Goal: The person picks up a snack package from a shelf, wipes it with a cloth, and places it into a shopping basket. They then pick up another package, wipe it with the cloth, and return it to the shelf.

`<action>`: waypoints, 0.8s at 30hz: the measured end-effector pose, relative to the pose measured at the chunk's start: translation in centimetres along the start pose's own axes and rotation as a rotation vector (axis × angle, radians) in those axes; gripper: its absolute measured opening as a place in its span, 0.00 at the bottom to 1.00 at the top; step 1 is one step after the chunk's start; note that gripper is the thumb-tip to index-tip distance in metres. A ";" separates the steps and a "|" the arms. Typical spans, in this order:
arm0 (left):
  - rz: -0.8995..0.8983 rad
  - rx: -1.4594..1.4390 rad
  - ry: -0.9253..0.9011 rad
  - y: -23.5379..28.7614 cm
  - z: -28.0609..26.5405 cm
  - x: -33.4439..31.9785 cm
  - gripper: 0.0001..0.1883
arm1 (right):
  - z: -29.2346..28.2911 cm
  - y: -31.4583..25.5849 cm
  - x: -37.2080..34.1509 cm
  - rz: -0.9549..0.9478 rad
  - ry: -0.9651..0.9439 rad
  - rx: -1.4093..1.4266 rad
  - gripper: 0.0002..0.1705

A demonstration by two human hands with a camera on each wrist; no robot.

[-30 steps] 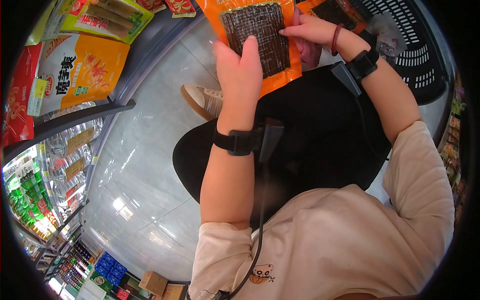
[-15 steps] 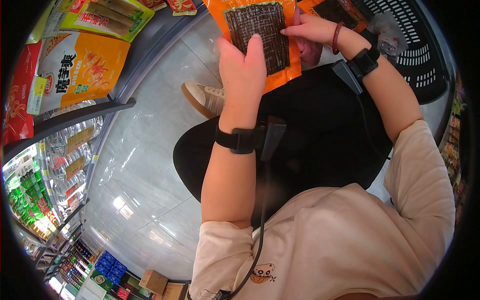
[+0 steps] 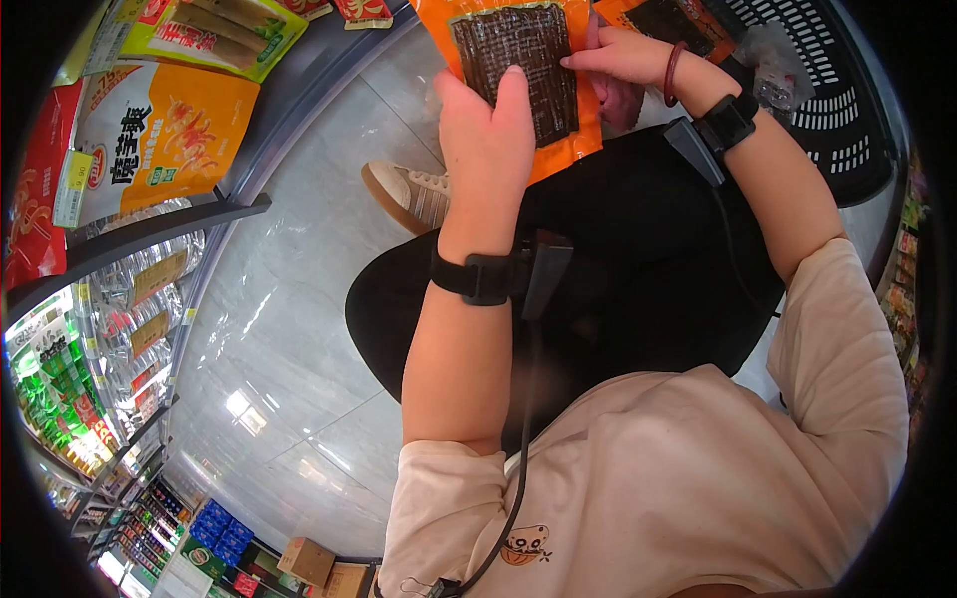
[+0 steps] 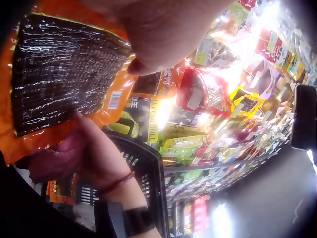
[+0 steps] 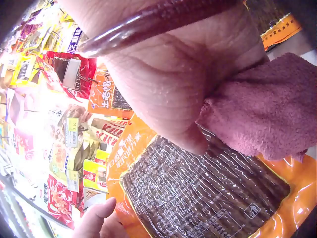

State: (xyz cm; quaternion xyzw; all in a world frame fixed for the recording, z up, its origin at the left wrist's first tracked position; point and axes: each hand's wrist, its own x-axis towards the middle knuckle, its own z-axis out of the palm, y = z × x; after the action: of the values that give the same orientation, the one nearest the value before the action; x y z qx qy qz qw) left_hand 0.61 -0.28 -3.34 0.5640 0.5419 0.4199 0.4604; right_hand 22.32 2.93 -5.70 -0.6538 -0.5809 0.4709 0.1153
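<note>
An orange packet (image 3: 513, 75) of dark, flat strips, seen through a clear window, is held up between both hands over the floor. My left hand (image 3: 486, 145) grips its left side, thumb lying on the window and fingers hidden behind. From the other side, my right hand (image 3: 633, 60) pinches the right edge, its thumb on the front. A mauve cloth (image 5: 267, 106) is bunched in the right hand, against the packet's edge. White print and a barcode (image 4: 114, 100) show on the packet's face.
A black basket (image 3: 852, 149) stands at the right with a clear plastic bag (image 3: 780, 75) inside. Another orange packet (image 3: 670, 28) lies by it. Shelves at the left hold snack bags (image 3: 174, 130) and a dark shelf edge (image 3: 239, 211) juts out. A shoe (image 3: 407, 194) rests on the tiled floor.
My left hand and the packet have shifted slightly to the right in the head view. Both hands keep their hold, and the right hand has barely moved.
</note>
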 end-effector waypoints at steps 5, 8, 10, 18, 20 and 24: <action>0.030 -0.006 0.007 -0.3 0.1 0.0 0.24 | 0.0 -0.1 -0.2 0.007 0.001 0.006 0.22; 0.000 0.014 -0.009 -0.2 0.1 0.0 0.24 | -0.2 0.1 -0.1 -0.006 0.009 -0.068 0.25; -0.006 0.029 -0.013 -0.3 0.1 0.0 0.24 | -0.3 0.1 -0.1 -0.028 0.020 -0.129 0.28; -0.008 0.066 -0.029 -0.2 0.1 -0.2 0.25 | -0.4 0.0 0.0 -0.011 0.021 -0.285 0.31; -0.012 0.085 -0.034 -0.1 0.1 -0.2 0.25 | -0.4 0.0 0.0 -0.032 0.032 -0.300 0.31; 0.005 0.128 -0.038 0.0 0.1 -0.3 0.26 | -0.1 0.8 0.3 -0.051 0.106 -0.335 0.31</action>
State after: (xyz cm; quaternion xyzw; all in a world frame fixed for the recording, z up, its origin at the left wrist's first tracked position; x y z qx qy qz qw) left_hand 0.69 -0.53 -3.36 0.6014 0.5575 0.3748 0.4324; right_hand 22.93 2.97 -6.37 -0.6727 -0.6609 0.3295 0.0472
